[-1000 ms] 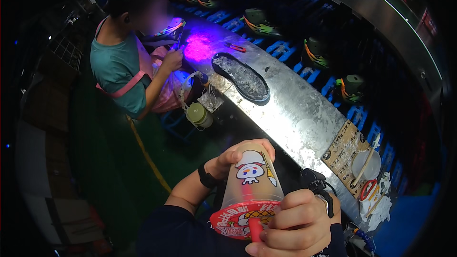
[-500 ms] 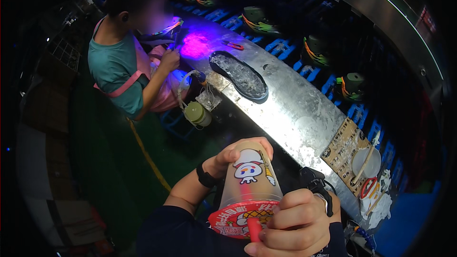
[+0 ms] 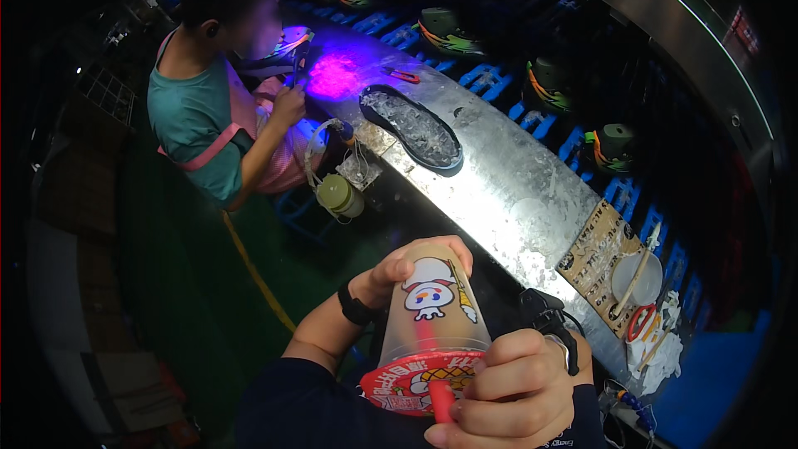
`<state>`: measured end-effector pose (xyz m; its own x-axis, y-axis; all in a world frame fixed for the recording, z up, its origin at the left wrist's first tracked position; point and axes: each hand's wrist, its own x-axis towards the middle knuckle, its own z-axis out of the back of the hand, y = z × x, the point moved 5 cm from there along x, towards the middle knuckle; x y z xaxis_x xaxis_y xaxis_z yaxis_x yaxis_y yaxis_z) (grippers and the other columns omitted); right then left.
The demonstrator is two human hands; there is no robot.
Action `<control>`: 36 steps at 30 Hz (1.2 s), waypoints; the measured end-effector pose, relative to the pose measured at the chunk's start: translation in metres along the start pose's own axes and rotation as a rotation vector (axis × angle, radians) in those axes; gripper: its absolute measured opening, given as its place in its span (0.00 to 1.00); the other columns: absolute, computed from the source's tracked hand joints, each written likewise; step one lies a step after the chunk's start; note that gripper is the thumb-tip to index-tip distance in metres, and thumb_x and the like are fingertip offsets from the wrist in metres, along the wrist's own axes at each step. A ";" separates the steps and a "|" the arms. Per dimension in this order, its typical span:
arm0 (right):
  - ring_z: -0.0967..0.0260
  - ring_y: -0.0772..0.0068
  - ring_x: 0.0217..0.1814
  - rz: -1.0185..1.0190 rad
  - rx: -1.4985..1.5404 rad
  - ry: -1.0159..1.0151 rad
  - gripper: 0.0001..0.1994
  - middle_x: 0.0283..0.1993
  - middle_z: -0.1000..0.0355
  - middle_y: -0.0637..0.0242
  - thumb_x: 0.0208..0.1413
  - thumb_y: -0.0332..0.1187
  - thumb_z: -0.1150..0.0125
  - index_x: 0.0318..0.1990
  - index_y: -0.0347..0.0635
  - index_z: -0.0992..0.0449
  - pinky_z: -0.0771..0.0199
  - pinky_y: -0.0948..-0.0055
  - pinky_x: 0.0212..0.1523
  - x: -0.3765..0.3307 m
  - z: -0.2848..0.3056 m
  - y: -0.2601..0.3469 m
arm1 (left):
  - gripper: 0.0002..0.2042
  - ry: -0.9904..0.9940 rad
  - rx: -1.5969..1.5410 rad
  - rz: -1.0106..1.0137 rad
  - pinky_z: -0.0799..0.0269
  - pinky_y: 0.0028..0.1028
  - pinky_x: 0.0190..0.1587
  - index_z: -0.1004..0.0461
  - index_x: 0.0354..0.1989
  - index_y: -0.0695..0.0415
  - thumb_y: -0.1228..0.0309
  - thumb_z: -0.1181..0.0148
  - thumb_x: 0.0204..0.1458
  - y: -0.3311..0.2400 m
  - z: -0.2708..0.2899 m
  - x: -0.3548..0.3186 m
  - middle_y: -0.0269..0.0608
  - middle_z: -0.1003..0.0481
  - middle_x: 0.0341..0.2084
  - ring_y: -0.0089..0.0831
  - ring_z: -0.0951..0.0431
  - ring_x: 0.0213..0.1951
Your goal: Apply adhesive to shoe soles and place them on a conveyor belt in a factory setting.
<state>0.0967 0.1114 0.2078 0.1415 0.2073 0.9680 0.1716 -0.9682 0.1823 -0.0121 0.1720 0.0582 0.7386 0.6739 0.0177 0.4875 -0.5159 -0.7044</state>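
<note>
Left hand (image 3: 387, 274), bare, with a black band on its wrist, is clasped round the base end of a tapered, see-through plastic cup (image 3: 428, 333) that holds a pale brown drink and bears a white cartoon figure; its far fingertips are hidden behind the wall. Right hand (image 3: 519, 387) is curled in at the printed red film lid (image 3: 399, 387), thumb and fingers drawn together about the outer end of a thick, red plastic straw (image 3: 440, 402). Little has changed over the last second: the cup keeps its tilt, lid toward the wearer and base pointing away, and both grips match the earlier views. Only the surroundings have slid slightly left and upward, which reads as a small turn of the head; my judgement is that the hold is simply being kept. The cup is in the air before the wearer's dark top, on the near side of a long, scuffed metal worktable (image 3: 524, 191). On that surface lies a black, sole-shaped tray (image 3: 450, 170) filled with pale scraps, and beyond it, at the far left end, a co-worker in a teal shirt (image 3: 191, 112) bends over a shoe under violet light.
</note>
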 end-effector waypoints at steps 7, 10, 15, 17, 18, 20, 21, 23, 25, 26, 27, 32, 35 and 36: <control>0.44 0.75 0.20 -0.005 -0.001 0.030 0.15 0.19 0.36 0.71 0.39 0.45 0.37 0.22 0.41 0.25 0.49 0.79 0.17 -0.001 0.002 -0.002 | 0.38 -0.005 0.060 -0.006 0.33 0.23 0.29 0.38 0.37 0.69 0.42 0.40 0.30 -0.002 0.001 0.001 0.47 0.33 0.25 0.30 0.30 0.28; 0.44 0.75 0.21 0.012 -0.004 0.045 0.16 0.20 0.36 0.72 0.39 0.46 0.37 0.22 0.41 0.25 0.49 0.79 0.17 -0.002 0.002 -0.002 | 0.38 -0.012 0.069 -0.010 0.33 0.23 0.29 0.38 0.37 0.69 0.42 0.40 0.30 -0.003 0.003 0.001 0.47 0.33 0.25 0.30 0.30 0.28; 0.44 0.75 0.22 -0.003 0.038 0.192 0.14 0.22 0.36 0.71 0.40 0.44 0.37 0.23 0.41 0.24 0.46 0.78 0.20 0.006 0.007 -0.005 | 0.38 -0.012 0.059 -0.002 0.33 0.22 0.29 0.38 0.37 0.69 0.42 0.40 0.30 -0.004 0.004 0.001 0.47 0.34 0.25 0.29 0.31 0.28; 0.43 0.75 0.22 -0.019 0.051 0.257 0.12 0.23 0.35 0.71 0.41 0.41 0.37 0.23 0.41 0.24 0.45 0.78 0.21 0.005 0.005 -0.008 | 0.38 -0.015 0.056 -0.026 0.34 0.22 0.28 0.38 0.38 0.69 0.43 0.40 0.31 -0.003 0.006 0.003 0.46 0.34 0.24 0.29 0.32 0.28; 0.43 0.75 0.23 0.013 0.028 0.226 0.09 0.24 0.35 0.70 0.43 0.37 0.39 0.24 0.41 0.24 0.44 0.78 0.22 -0.002 0.007 -0.010 | 0.38 -0.005 0.056 -0.024 0.34 0.22 0.28 0.38 0.38 0.69 0.43 0.40 0.31 -0.002 0.005 0.004 0.46 0.34 0.24 0.29 0.32 0.28; 0.43 0.75 0.23 0.044 0.000 0.200 0.06 0.25 0.35 0.70 0.45 0.33 0.41 0.25 0.41 0.24 0.43 0.78 0.23 -0.003 0.014 -0.011 | 0.37 -0.014 0.003 -0.009 0.35 0.22 0.27 0.39 0.38 0.70 0.44 0.40 0.32 0.000 0.006 0.003 0.46 0.35 0.24 0.28 0.33 0.28; 0.41 0.74 0.25 0.043 0.018 0.318 0.04 0.26 0.35 0.68 0.46 0.29 0.45 0.27 0.40 0.25 0.40 0.78 0.25 -0.002 0.016 -0.013 | 0.37 -0.002 0.008 -0.029 0.37 0.21 0.26 0.39 0.37 0.69 0.43 0.41 0.34 0.002 0.007 0.003 0.45 0.35 0.24 0.27 0.33 0.27; 0.39 0.73 0.26 0.033 0.025 0.442 0.05 0.27 0.34 0.66 0.47 0.24 0.49 0.30 0.39 0.26 0.38 0.77 0.26 -0.004 0.014 -0.012 | 0.37 -0.014 0.003 -0.017 0.37 0.21 0.26 0.39 0.37 0.69 0.43 0.42 0.34 0.001 0.004 0.005 0.45 0.35 0.24 0.27 0.33 0.27; 0.37 0.71 0.28 -0.198 0.075 0.306 0.07 0.26 0.33 0.67 0.35 0.24 0.42 0.27 0.37 0.25 0.38 0.75 0.31 -0.006 0.015 -0.018 | 0.36 -0.034 -0.005 0.012 0.35 0.20 0.27 0.39 0.37 0.68 0.42 0.44 0.36 0.004 0.006 0.004 0.44 0.34 0.25 0.26 0.32 0.28; 0.37 0.71 0.28 -0.204 0.070 0.312 0.07 0.26 0.33 0.67 0.35 0.24 0.42 0.27 0.37 0.25 0.38 0.75 0.31 -0.007 0.018 -0.018 | 0.36 -0.031 -0.014 0.012 0.35 0.20 0.27 0.39 0.37 0.68 0.42 0.44 0.36 0.006 0.008 0.004 0.44 0.34 0.25 0.26 0.32 0.28; 0.38 0.68 0.29 -0.277 0.068 0.359 0.10 0.28 0.34 0.64 0.36 0.26 0.43 0.30 0.35 0.25 0.38 0.73 0.32 -0.010 0.020 -0.023 | 0.35 -0.028 -0.067 0.058 0.34 0.21 0.32 0.38 0.38 0.66 0.42 0.46 0.36 0.012 0.013 0.003 0.44 0.32 0.27 0.26 0.30 0.31; 0.37 0.64 0.37 -0.640 -0.099 0.236 0.15 0.36 0.35 0.58 0.45 0.33 0.46 0.39 0.31 0.29 0.38 0.68 0.38 -0.055 0.046 -0.044 | 0.32 -0.171 -0.382 0.256 0.29 0.28 0.37 0.39 0.37 0.66 0.44 0.47 0.40 0.037 0.023 0.004 0.45 0.32 0.28 0.31 0.27 0.33; 0.36 0.69 0.36 -0.925 -0.196 0.063 0.10 0.34 0.34 0.58 0.49 0.32 0.48 0.34 0.31 0.29 0.36 0.74 0.37 -0.118 0.068 -0.059 | 0.30 -0.129 -0.475 0.357 0.32 0.33 0.45 0.37 0.44 0.65 0.46 0.56 0.48 0.074 0.075 -0.017 0.50 0.30 0.37 0.37 0.28 0.41; 0.35 0.72 0.35 -1.082 -0.221 0.091 0.09 0.33 0.34 0.59 0.50 0.31 0.49 0.33 0.32 0.29 0.36 0.76 0.35 -0.154 0.082 -0.065 | 0.29 -0.239 -0.349 0.409 0.33 0.35 0.46 0.37 0.46 0.65 0.47 0.59 0.50 0.076 0.086 -0.021 0.51 0.31 0.41 0.39 0.28 0.42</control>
<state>0.1436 0.1539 0.0332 -0.0518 0.9566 0.2869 -0.0177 -0.2881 0.9574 -0.0304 0.1645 -0.0567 0.7936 0.4627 -0.3951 0.3393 -0.8756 -0.3438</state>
